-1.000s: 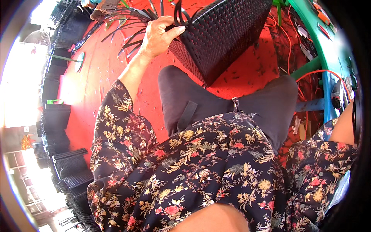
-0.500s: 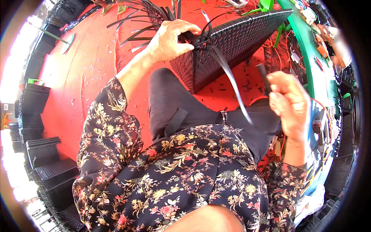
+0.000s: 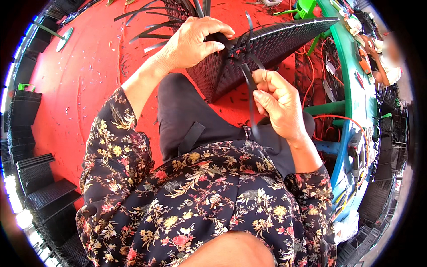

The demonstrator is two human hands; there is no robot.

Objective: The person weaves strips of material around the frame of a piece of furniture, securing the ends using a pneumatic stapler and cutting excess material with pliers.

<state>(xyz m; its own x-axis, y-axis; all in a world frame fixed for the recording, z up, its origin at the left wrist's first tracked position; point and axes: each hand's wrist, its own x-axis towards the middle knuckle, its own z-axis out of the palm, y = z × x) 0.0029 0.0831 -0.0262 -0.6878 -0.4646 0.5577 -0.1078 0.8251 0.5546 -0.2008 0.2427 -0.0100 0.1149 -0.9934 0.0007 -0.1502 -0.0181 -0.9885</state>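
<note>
A black woven basket (image 3: 267, 49), made of flat strips, stands tilted beyond my knees. Loose strip ends (image 3: 155, 27) fan out from its far left side. My left hand (image 3: 191, 42) is closed on the basket's rim at the near corner, thumb and fingers pinching the edge. Just right of that corner, my right hand (image 3: 278, 100) pinches a flat black strip (image 3: 247, 75) between thumb and fingers. The strip's upper end lies close to the woven corner; whether it is threaded in cannot be made out. A thin length of strip hangs below the right hand.
Short black offcuts lie scattered over the red floor (image 3: 80, 102). At the right runs a green table (image 3: 349, 75) with tools on it, and a co-worker's arm (image 3: 376, 60) reaches there. Dark woven panels (image 3: 49, 191) are stacked at the left. A green chair (image 3: 306, 8) stands far off.
My right hand has moved left and inward, bringing the black strip to the basket's corner. My left hand keeps its grip on the rim. The view has shifted slightly.
</note>
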